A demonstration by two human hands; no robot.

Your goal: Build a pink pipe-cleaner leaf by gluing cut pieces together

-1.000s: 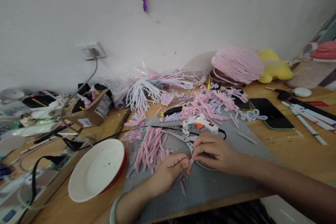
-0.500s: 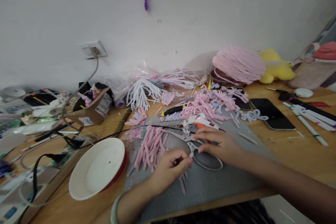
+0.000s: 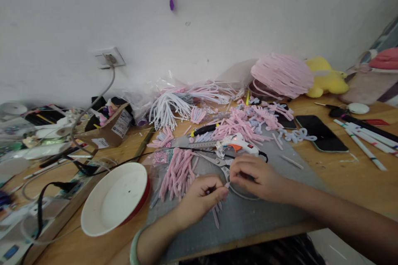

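Between thumb and forefinger, my left hand (image 3: 200,196) pinches a small pink fuzzy piece (image 3: 227,185) above the grey mat (image 3: 258,219). My right hand (image 3: 256,177) is closed just right of that piece, fingertips near or on its end; whether it grips anything is too small to tell. Scissors (image 3: 221,162) lie under and behind the hands, one handle loop partly covered by my right hand. Pink fuzzy stems (image 3: 178,174) are piled behind my left hand. A white glue gun (image 3: 241,145) with an orange trigger rests behind my right hand.
A white bowl (image 3: 115,198) with a red outside stands left of the mat. A black cable (image 3: 124,162) crosses toward the glue gun. Farther back are more pink stems (image 3: 239,126), white stems (image 3: 171,107) and a phone (image 3: 323,133). Pens (image 3: 367,149) lie at the right.
My right hand has moved slightly left and down, its fingers drawing together near the pink piece and covering more of the scissors' loop. My left hand keeps its pinch.
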